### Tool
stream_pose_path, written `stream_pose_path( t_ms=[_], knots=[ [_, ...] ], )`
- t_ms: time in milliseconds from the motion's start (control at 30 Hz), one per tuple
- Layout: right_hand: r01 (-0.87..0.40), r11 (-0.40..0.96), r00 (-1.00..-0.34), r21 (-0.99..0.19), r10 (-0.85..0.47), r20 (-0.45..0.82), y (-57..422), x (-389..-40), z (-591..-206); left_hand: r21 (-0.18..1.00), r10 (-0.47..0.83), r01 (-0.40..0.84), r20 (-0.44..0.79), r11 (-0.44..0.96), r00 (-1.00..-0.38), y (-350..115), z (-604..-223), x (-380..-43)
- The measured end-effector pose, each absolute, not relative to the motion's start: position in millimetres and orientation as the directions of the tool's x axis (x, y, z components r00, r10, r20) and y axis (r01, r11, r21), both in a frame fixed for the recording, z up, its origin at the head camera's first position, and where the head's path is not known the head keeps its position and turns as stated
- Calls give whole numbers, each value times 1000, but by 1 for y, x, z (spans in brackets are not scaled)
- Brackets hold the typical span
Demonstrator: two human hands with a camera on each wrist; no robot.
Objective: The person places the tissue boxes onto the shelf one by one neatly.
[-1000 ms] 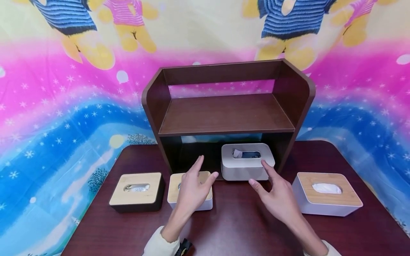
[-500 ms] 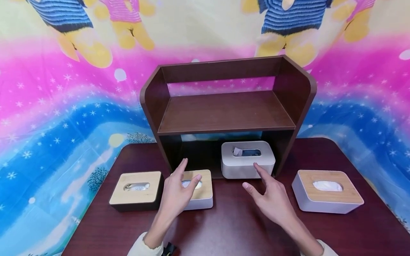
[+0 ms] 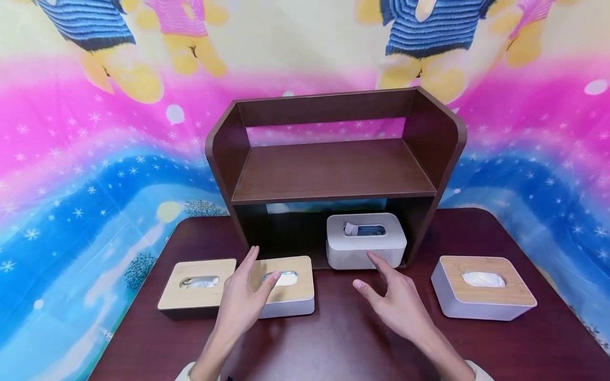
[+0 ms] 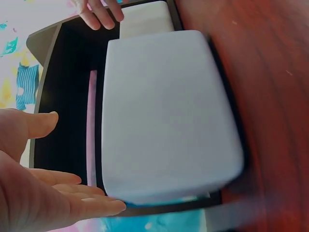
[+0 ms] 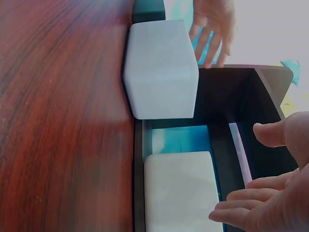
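Note:
Above the table, between a dark tissue box with a light wood lid [image 3: 190, 296] and a white tissue box with a wood lid [image 3: 295, 297], I see my left hand [image 3: 238, 307], its fingers extended and thumb apart, holding nothing. My right hand [image 3: 397, 307] is empty too, fingers extended, in front of the all-white tissue box [image 3: 344, 256] in the shelf's lower right; one fingertip overlaps that box's front in the head view. From the left wrist, the wood-lidded box's white side [image 4: 164, 111] fills the middle, with my left fingers beside it. The right wrist view has my right fingers beside the all-white box [image 5: 181, 188].
A dark brown two-tier shelf [image 3: 333, 169] stands at the back of the reddish-brown table [image 3: 329, 349]. Another white tissue box with a wood lid [image 3: 495, 296] sits at the right. A patterned cloth [image 3: 95, 222] hangs behind the table.
My left hand has moved left, from over the wood-lidded white box toward the gap beside the dark one. My right hand has shifted slightly left and down. The boxes stay where they were.

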State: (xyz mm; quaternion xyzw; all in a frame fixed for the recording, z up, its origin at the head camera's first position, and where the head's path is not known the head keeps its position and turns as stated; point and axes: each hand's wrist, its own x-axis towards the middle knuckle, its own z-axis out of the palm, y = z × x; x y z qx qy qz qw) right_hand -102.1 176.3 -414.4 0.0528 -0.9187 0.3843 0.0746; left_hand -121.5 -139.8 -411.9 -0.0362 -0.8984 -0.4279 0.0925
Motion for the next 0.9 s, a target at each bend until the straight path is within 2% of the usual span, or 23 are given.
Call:
stream_pose_path(
  t_ms=[233, 467, 900],
  knots=[
    [-187, 694, -981, -696, -91, 172, 169, -102, -422, 740, -34, 95, 157, 666, -987, -157, -424, -109],
    [-221, 653, -975, -724, -172, 142, 142, -106, -435, 777, -42, 47, 94, 628, -995, -165, -433, -95],
    [-247, 602, -963, -759, -237, 125, 112, -112, -446, 813, 3, 87, 104, 575, -995, -166, -446, -92]
  ],
)
